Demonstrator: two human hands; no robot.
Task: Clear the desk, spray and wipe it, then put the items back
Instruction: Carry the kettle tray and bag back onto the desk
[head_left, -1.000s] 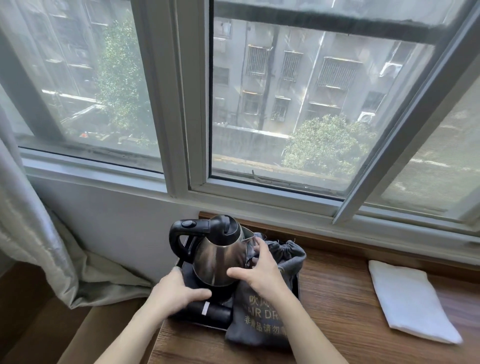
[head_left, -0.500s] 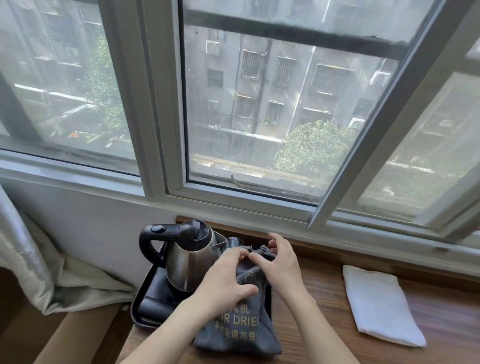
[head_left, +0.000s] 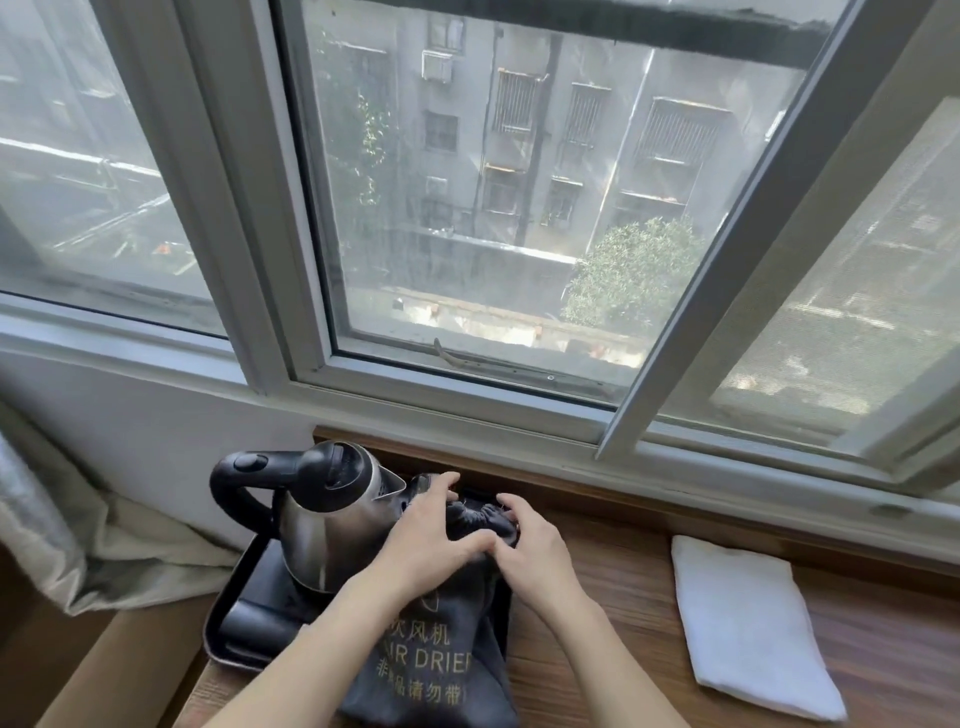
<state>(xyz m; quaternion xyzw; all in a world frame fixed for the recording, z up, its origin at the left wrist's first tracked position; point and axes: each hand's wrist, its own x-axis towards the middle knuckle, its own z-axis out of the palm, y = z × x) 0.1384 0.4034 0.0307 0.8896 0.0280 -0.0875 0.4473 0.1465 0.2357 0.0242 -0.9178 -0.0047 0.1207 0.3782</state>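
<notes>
Dark grey drawstring cloth bag printed with gold lettering (head_left: 431, 670) lies on the left end of the brown wooden bench (head_left: 623, 623), its upper part over the black rectangular tray (head_left: 234, 629), its lower part hanging toward the near edge. Both hands are on the gathered neck of the bag: left hand (head_left: 426, 540) curled over the puckered cloth, right hand (head_left: 524, 540) gripping it from the other side, thumbs nearly meeting.

Handling, judged: the cloth is soft and limp and will sag around whatever is inside; contents are not visible, though the print suggests a hair dryer, so moderate weight, lumpy. Best hold is the cinched neck, or a hand under the body.

Surroundings: stainless-steel electric kettle with black handle and lid (head_left: 322, 519) stands on the tray touching the bag's left side, spout toward the hands; a careless pull could knock it. Folded white towel (head_left: 748, 629) lies well apart to the right. Grey-framed window (head_left: 291, 260) is just behind; pale curtain (head_left: 62, 545) bunched at left.
</notes>
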